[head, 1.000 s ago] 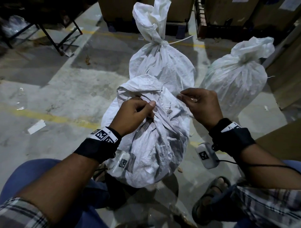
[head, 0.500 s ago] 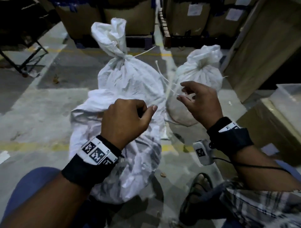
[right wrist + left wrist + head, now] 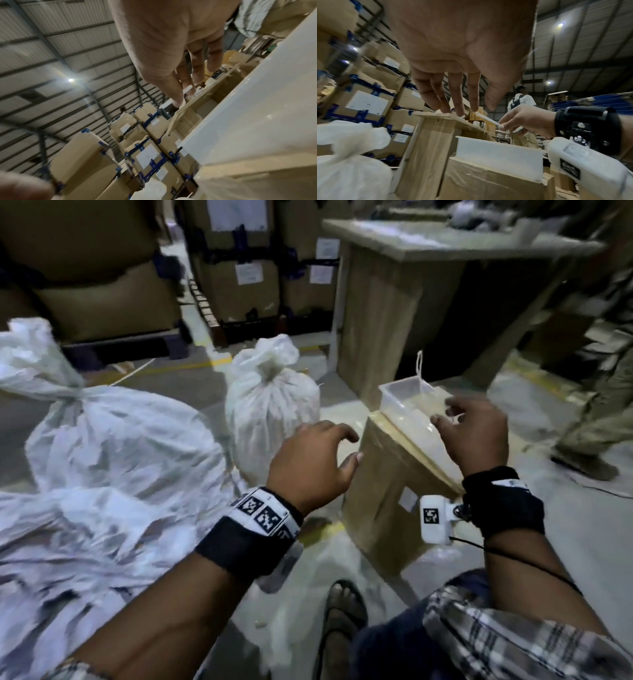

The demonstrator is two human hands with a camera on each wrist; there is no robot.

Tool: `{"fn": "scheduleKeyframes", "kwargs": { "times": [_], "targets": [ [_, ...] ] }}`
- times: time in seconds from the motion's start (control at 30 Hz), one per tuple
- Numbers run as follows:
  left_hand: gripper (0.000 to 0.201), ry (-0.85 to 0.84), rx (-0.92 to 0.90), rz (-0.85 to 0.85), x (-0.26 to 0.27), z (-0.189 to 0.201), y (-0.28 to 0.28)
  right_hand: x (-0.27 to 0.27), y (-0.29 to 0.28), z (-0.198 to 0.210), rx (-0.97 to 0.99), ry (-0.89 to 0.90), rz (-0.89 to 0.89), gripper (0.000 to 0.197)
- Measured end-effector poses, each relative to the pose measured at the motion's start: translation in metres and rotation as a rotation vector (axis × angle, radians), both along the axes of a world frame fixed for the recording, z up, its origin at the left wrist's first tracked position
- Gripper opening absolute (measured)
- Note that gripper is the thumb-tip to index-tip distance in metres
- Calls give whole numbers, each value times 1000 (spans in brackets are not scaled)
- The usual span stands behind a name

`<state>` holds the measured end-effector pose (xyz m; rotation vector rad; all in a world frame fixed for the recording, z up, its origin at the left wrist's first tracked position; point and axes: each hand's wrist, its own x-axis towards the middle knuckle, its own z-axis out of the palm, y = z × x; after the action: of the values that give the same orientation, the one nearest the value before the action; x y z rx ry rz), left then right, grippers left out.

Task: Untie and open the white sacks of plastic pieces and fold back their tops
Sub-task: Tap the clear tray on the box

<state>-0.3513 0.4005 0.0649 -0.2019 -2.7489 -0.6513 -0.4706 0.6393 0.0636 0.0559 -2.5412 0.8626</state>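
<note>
Far left, the near sack [image 3: 85, 542] lies crumpled by the person's knee, and nobody holds it now. A moment ago the left hand was clamped on its gathered neck; that grip is gone. So the tie looks to be off this one. Its mouth is too blurred to tell whether it gapes, and the top shows no fold yet.

Behind it, the second sack [image 3: 113, 433] is knotted at the neck. The third sack [image 3: 270, 398] is bunched shut too. Both stand on the floor, untouched, so most of the job remains.

Moving across: the left hand [image 3: 315, 460] hangs in the air between the third sack and the cardboard box [image 3: 387, 491]. Its fingers [image 3: 457, 100] are loosely spread, holding nothing and touching nothing.

Now the box, with a clear plastic tub [image 3: 407, 395] sitting on top. The view has swung over to it from the sacks.

The right hand [image 3: 476, 436] hovers over that tub. Thumb and forefinger are pressed together, pinching the white tie [image 3: 488, 119], the other fingers loosely curled. It looks about to drop the tie into the tub, though the pinch has not let go.

Beyond stands a wooden bench [image 3: 445, 244], and another person [image 3: 599, 405] is at the far right.
</note>
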Motion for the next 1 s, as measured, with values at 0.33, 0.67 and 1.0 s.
{"fn": "scheduleKeyframes", "kwargs": {
  "times": [0.33,0.67,1.0],
  "targets": [
    [67,-123,-286,-162,-80,-27,108,-17,58,-17,215,-387,-188,38],
    [79,-195,-404,-186,-100,-45,122,-25,52,-17,331,-587,-261,21],
    [74,-190,-333,-186,-97,-42,116,-15,40,-6,289,-411,-232,19]
  ]
}}
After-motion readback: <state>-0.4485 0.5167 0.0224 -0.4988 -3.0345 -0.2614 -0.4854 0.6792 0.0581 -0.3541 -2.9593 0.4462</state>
